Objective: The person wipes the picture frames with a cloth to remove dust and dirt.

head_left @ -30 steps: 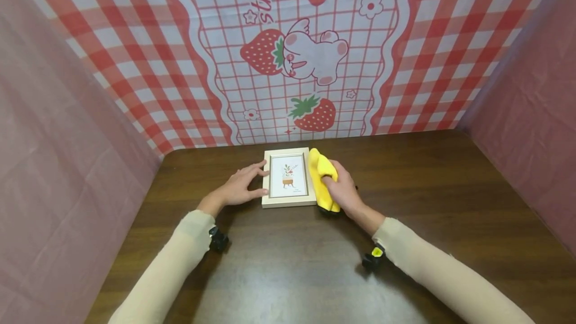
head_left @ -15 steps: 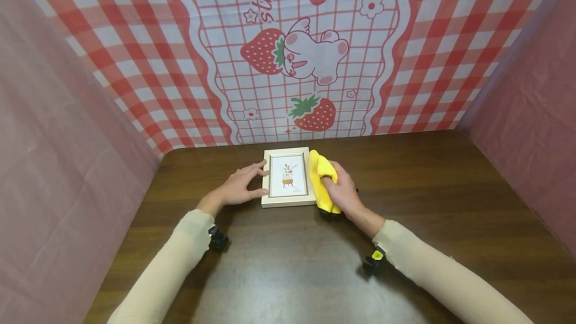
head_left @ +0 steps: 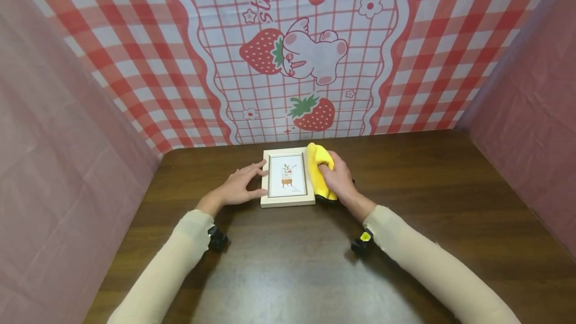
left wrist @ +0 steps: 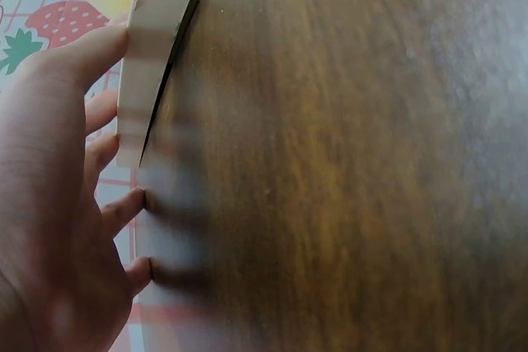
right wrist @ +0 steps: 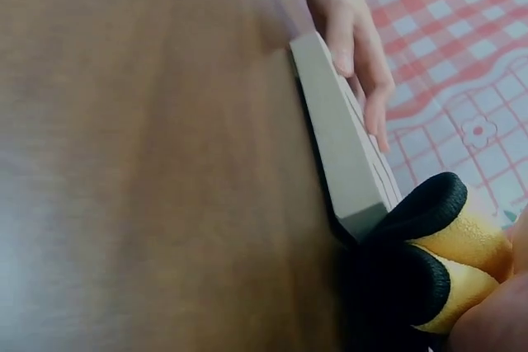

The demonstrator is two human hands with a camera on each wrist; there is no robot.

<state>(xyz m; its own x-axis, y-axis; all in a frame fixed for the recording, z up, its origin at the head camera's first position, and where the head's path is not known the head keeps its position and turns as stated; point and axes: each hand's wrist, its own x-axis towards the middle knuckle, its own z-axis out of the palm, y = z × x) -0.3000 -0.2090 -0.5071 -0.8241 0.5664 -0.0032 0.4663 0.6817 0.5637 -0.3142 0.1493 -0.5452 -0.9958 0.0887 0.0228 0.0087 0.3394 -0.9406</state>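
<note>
A cream picture frame (head_left: 288,202) with a potted-plant print lies flat on the brown wooden table. My left hand (head_left: 236,186) rests against its left side, thumb and fingertips touching the edge, fingers spread. In the left wrist view, two fingers of that hand (left wrist: 62,146) reach past the frame's side wall (left wrist: 148,68) down to the table. My right hand (head_left: 340,176) grips a folded yellow cloth (head_left: 318,174) with black trim, pressed along the frame's right side. Black folds of the cloth (right wrist: 429,278) meet the frame corner in the right wrist view; most of that hand is out of view there.
The wooden table (head_left: 279,264) extends around the frame on every side. A red-and-white checked strawberry curtain (head_left: 297,54) hangs right behind its back edge. Pink fabric walls (head_left: 58,139) stand at both sides.
My right hand has slid the yellow cloth toward the back of the table along the frame's right side, shifting slightly left. The left hand and the frame have stayed in place.
</note>
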